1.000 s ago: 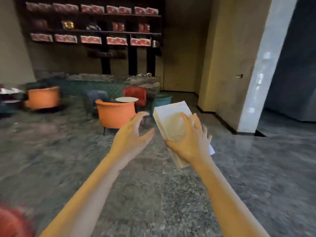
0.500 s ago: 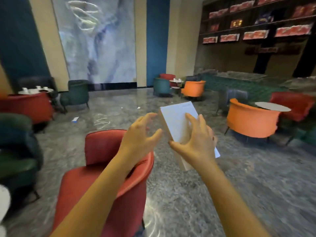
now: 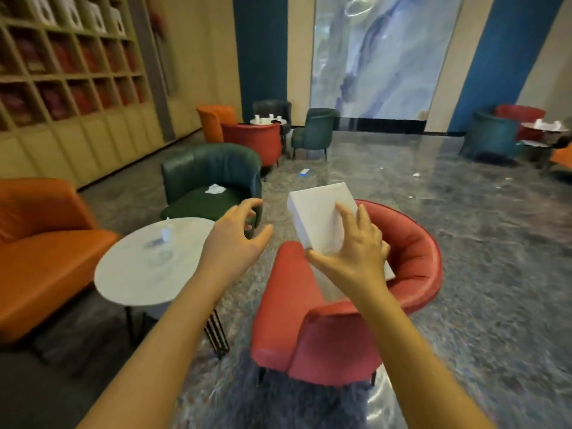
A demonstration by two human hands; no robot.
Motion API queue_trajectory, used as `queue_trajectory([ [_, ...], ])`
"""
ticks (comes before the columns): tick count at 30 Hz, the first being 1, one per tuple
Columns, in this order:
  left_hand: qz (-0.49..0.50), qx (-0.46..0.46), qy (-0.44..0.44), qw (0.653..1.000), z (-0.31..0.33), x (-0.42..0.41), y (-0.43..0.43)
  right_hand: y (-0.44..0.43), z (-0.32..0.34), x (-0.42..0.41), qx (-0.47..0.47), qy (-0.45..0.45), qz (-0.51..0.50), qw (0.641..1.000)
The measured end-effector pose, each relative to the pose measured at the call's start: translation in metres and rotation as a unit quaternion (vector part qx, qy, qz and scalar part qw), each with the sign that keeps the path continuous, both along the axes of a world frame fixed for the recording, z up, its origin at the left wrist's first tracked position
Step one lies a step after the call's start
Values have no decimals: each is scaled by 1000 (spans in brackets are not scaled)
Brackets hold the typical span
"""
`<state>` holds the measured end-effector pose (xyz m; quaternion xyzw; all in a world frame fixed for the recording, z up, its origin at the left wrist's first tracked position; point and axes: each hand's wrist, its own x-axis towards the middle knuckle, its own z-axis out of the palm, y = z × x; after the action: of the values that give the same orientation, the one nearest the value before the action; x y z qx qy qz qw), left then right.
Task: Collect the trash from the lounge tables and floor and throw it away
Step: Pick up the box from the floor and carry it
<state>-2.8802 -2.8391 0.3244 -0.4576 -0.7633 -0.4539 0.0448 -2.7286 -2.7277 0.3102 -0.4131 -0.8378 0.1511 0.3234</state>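
Observation:
My right hand [image 3: 356,252] grips a white flat box [image 3: 322,218] from above, holding it tilted in the air over a red armchair [image 3: 340,329]. My left hand [image 3: 235,239] hovers to the left of the box with fingers spread and curved, holding nothing. A crumpled white tissue [image 3: 215,189] lies on the seat of a dark green armchair [image 3: 213,178]. A small white cup [image 3: 165,234] stands on the round white table [image 3: 148,267] at my left. On the floor farther off lie a small blue-and-white scrap [image 3: 305,172] and a white scrap [image 3: 416,174].
An orange sofa [image 3: 40,243] stands at the far left beside the round table. More armchairs and a small table with cups [image 3: 267,120] stand at the back. Another table with white litter [image 3: 546,126] is at the far right. Shelving lines the left wall.
My view has swung round to the left across the lounge; the red armchair and round table are now close below. Both hands keep the same pose, the right still gripping the box.

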Motion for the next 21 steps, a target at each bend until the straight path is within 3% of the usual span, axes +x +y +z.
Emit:
queue_trajectory([
  [12,129,-26,-22,991,-34,-245,-55,-20,-27,-268,-9,-7,129,992],
  [21,191,-61,-83,976,-76,-405,-55,14,-75,-418,-38,-70,131,988],
])
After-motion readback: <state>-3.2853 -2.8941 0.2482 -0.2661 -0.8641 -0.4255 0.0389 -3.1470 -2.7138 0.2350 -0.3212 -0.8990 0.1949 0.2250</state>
